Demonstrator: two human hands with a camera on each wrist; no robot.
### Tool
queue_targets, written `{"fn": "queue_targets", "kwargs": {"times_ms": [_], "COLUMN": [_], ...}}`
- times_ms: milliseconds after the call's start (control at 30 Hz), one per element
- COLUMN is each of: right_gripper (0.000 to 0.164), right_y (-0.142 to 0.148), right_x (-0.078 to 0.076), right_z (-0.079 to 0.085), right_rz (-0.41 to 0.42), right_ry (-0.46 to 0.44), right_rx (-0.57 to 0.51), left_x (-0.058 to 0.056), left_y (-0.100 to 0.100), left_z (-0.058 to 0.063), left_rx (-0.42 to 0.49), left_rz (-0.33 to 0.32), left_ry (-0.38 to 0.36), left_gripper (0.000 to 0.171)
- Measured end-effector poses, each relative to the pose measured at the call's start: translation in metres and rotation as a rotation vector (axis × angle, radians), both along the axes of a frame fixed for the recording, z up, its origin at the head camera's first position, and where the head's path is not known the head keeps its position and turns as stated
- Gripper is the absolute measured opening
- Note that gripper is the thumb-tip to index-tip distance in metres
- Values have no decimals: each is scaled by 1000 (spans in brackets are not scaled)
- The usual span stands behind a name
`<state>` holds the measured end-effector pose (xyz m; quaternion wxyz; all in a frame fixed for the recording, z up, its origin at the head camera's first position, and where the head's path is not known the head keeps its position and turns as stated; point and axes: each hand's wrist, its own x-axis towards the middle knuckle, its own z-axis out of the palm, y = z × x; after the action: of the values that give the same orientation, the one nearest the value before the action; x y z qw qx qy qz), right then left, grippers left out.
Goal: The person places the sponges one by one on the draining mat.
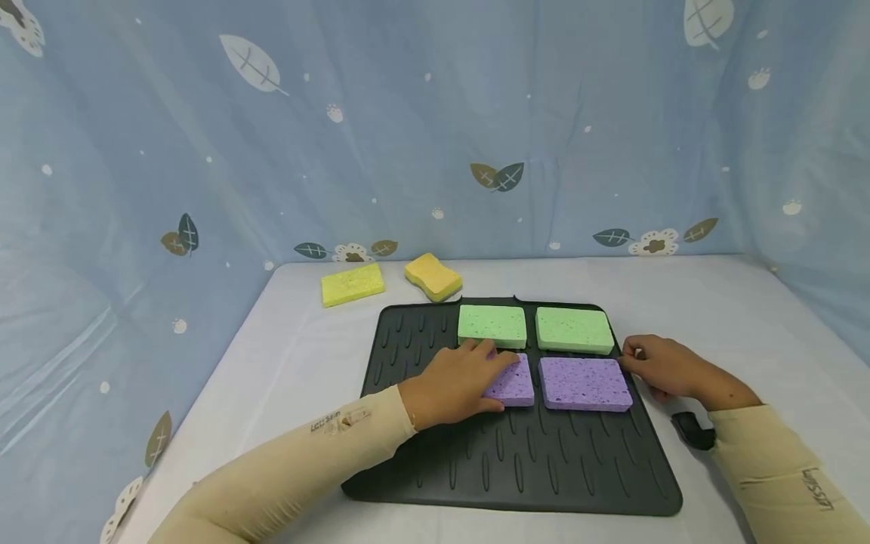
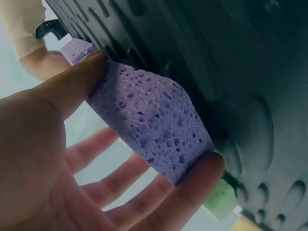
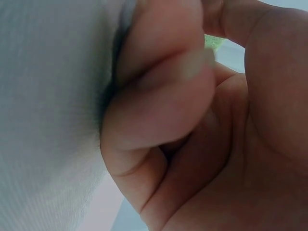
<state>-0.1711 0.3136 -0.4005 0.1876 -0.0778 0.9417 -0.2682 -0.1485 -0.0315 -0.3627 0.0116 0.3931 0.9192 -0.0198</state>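
Observation:
My left hand [image 1: 462,381] lies over a purple sponge [image 1: 513,384] on the black ridged mat [image 1: 544,468]. In the left wrist view the thumb and fingers grip this pitted sponge [image 2: 149,115] by its edges. Beside it on the mat, to the right, lies a second purple sponge [image 1: 586,384]. My right hand [image 1: 669,370] rests at the mat's right edge, its fingertips right by that sponge's far corner. Its fingers [image 3: 159,106] are curled against the white cloth in the right wrist view, and no object shows inside them.
Two green sponges, a left one [image 1: 492,326] and a right one [image 1: 574,329], lie behind the purple ones on the mat. Farther back on the white tabletop [image 1: 693,302] are a flat yellow sponge [image 1: 353,285] and a waisted yellow one [image 1: 433,276]. A blue patterned curtain [image 1: 421,128] hangs behind.

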Motion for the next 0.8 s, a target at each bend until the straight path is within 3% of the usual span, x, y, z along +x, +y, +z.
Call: {"fn": "queue_targets", "kwargs": {"times_ms": [267,800], "right_gripper": [16,17], "right_y": [-2,0], "right_x": [-3,-3], "right_z": [3,0], "right_rz": [3,-15], "right_ry": [3,-16], "right_rx": [2,14], "left_x": [-2,-1], "left_y": [3,8], "left_z": [-2,-7], "left_rx": [6,-42], "left_rz": [-7,-37], "left_ry": [-17,55], "left_gripper": [72,69]}}
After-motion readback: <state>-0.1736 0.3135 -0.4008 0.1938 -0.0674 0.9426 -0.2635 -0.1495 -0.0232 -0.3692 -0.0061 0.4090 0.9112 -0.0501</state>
